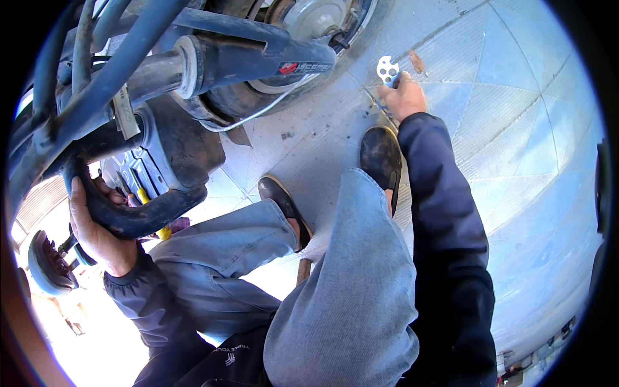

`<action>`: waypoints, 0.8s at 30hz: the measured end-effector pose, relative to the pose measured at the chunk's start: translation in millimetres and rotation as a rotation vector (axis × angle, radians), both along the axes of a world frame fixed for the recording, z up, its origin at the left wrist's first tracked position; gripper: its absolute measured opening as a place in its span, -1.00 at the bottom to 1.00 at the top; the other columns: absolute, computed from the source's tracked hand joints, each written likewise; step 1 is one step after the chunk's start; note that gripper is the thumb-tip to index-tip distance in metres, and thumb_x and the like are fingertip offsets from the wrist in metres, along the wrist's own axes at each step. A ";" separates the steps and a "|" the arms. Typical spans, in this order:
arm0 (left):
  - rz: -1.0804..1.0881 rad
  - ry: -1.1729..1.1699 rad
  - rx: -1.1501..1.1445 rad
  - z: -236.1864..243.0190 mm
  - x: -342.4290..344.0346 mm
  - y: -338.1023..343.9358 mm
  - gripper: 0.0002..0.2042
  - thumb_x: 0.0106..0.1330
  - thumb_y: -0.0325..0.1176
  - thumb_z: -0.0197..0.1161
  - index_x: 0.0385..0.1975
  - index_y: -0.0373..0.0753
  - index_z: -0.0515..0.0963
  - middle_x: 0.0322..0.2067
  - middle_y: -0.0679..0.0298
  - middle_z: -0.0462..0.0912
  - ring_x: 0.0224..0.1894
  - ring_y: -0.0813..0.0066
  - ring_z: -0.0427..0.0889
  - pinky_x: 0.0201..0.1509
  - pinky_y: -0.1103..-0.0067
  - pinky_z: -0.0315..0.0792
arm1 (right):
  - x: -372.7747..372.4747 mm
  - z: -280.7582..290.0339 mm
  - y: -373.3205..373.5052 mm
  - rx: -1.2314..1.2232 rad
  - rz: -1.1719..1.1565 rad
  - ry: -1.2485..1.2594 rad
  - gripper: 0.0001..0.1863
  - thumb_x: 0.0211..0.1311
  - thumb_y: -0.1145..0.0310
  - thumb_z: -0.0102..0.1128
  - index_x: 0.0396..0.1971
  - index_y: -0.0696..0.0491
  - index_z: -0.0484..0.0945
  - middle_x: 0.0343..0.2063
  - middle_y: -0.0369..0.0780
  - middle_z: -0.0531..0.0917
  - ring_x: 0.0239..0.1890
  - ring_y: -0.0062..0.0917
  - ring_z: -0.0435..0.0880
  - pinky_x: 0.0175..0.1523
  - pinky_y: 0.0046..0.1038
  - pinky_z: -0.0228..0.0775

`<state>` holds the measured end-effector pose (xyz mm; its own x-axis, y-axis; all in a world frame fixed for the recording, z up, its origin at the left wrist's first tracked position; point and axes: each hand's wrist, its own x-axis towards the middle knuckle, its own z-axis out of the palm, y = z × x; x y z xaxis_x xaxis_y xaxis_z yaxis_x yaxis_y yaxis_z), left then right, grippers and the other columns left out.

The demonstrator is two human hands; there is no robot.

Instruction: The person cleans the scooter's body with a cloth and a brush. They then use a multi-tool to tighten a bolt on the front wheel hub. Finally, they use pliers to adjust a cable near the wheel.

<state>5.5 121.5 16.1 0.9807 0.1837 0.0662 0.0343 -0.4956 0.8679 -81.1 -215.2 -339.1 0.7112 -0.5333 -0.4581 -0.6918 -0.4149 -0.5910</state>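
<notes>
My right hand [405, 97] reaches out low over the tiled floor at the upper middle. Its fingers pinch the near end of a flat silver wrench [386, 69] with hexagonal holes. A small brown scrap [417, 62] lies just beyond that hand. On the left, my left hand [98, 222] wraps round a curved black tube [129, 216] on a motorcycle; some of its fingers are hidden behind the tube. Screwdrivers with yellow handles [142, 195] lie close to the left hand, below the bike.
The motorcycle's dark tubes [103, 80] and thick fork leg [251, 61] fill the upper left. A wheel [316, 22] stands at the top. A pale cable [264, 111] loops below the fork. My shoes [380, 155] rest on the tiled floor [509, 129]. A foot pedal [50, 261] juts out at far left.
</notes>
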 end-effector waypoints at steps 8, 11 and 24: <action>0.003 -0.010 0.003 -0.5 0.7 1.0 -0.60 0.32 -0.07 0.18 -0.07 -0.29 0.47 -0.48 0.30 0.56 -0.51 0.61 0.55 -0.39 0.74 0.48 | -8.8 47.2 32.2 0.629 -0.048 -0.472 -0.54 0.11 0.39 0.22 0.03 0.23 0.45 -0.45 -0.33 0.55 -0.43 -0.69 0.50 -0.30 -0.56 0.39; 0.006 -0.003 0.001 -0.5 0.8 0.1 -0.61 0.32 -0.06 0.18 -0.08 -0.28 0.47 -0.49 0.30 0.56 -0.52 0.62 0.55 -0.40 0.75 0.48 | -4.9 63.8 36.8 0.430 -0.023 -0.407 -0.47 0.00 0.26 0.24 0.00 0.20 0.48 -0.46 -0.16 0.64 -0.42 -0.46 0.63 -0.20 -0.45 0.47; 0.002 -0.032 -0.002 -3.4 2.3 3.9 -0.60 0.32 -0.05 0.17 -0.08 -0.28 0.48 -0.49 0.31 0.56 -0.51 0.64 0.54 -0.41 0.77 0.45 | 21.0 74.3 45.9 0.313 -0.135 -0.493 -0.47 0.07 0.28 0.25 0.01 0.29 0.48 -0.46 -0.21 0.64 -0.46 -0.56 0.59 -0.27 -0.52 0.44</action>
<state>7.8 125.4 12.7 0.9777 0.1863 0.0972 0.0077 -0.4941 0.8694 -60.1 -169.3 -264.8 0.8149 -0.5268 -0.2416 -0.3399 -0.0968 -0.9355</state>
